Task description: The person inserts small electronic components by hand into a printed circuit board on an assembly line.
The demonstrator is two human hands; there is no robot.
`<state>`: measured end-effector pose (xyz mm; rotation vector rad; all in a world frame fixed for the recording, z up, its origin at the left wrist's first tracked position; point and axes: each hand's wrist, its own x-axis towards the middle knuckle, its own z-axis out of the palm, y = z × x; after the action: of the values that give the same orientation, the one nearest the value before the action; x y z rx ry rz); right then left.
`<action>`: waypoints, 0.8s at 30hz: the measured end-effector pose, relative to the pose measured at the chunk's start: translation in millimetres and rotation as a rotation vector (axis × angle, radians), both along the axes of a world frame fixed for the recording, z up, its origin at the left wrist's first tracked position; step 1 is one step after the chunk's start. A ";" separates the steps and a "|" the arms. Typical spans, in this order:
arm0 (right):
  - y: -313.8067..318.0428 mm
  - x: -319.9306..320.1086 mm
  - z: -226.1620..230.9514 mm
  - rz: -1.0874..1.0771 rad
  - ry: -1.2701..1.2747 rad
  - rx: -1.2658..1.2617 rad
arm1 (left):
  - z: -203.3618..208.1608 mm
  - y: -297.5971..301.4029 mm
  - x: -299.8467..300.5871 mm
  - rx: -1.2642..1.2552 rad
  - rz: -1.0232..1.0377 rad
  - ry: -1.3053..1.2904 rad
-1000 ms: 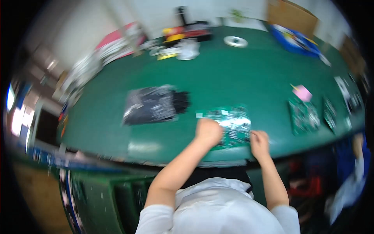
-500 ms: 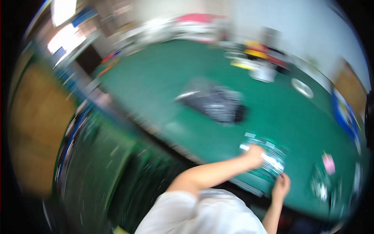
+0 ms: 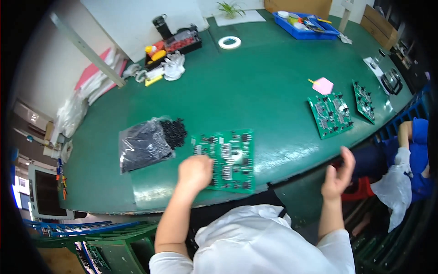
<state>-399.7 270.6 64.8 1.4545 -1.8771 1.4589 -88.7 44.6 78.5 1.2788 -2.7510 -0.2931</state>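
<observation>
A green circuit board (image 3: 237, 160) full of small components lies flat near the table's front edge. My left hand (image 3: 196, 173) is closed over its left part, fingers curled downward; whatever they grip is hidden. Off the board to the right, my right hand (image 3: 338, 176) is raised beyond the table edge, its thumb and fingers apart and nothing in it. Left of the board lies a clear plastic bag (image 3: 142, 144) of small black parts, with a pile of loose black parts (image 3: 174, 133) at its mouth.
Two more circuit boards (image 3: 331, 115) stand to the right beside a pink paper (image 3: 323, 86). Farther back are a tape roll (image 3: 229, 43), a blue tray (image 3: 306, 32) of tools and a black bin (image 3: 185, 43). Another person's arm (image 3: 403, 137) shows at the right edge.
The view has swung to the right and sharpened. My right hand has left the board's edge and opened. My left hand is still over the board.
</observation>
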 end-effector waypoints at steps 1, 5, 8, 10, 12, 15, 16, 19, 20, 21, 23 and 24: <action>-7.5 4.0 -2.6 0.008 -0.112 0.025 | 9.8 0.6 9.1 -0.002 0.003 0.014; -46.5 -4.3 60.4 -0.318 -0.081 -0.558 | 39.4 24.9 98.8 -0.057 0.166 0.200; -42.3 45.6 40.3 -0.101 0.493 -0.326 | 50.5 23.3 104.9 -0.091 0.143 0.204; -88.9 67.0 36.3 0.277 0.950 -0.530 | 54.2 37.1 133.8 -0.166 0.206 0.176; -89.7 59.5 4.5 0.000 0.089 -0.241 | 64.7 50.0 150.9 -0.230 0.281 0.093; -92.1 51.0 1.0 0.401 -0.871 -0.372 | 91.0 49.4 168.0 -0.318 0.268 0.103; -107.4 65.6 -14.0 0.469 -0.449 -0.246 | 103.4 65.2 184.3 -0.393 0.352 0.085; -126.1 125.4 -41.4 0.853 0.000 0.080 | 140.0 146.4 228.7 -0.457 0.647 0.015; -131.6 137.4 -46.5 0.913 -0.041 0.120 | 143.4 162.6 242.6 -0.466 0.711 0.029; -135.7 145.7 -51.7 0.972 -0.045 0.106 | 145.0 175.1 258.0 -0.464 0.766 0.040; -150.0 151.8 -53.8 0.972 -0.128 0.258 | 154.9 201.3 287.0 -0.438 0.913 0.096; -157.0 155.0 -54.5 0.977 -0.115 0.269 | 159.6 214.5 299.5 -0.426 1.003 0.133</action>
<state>-244.8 113.6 10.3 2.7000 -1.4875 1.7056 210.8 259.1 238.1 2.1260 -1.6143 0.2659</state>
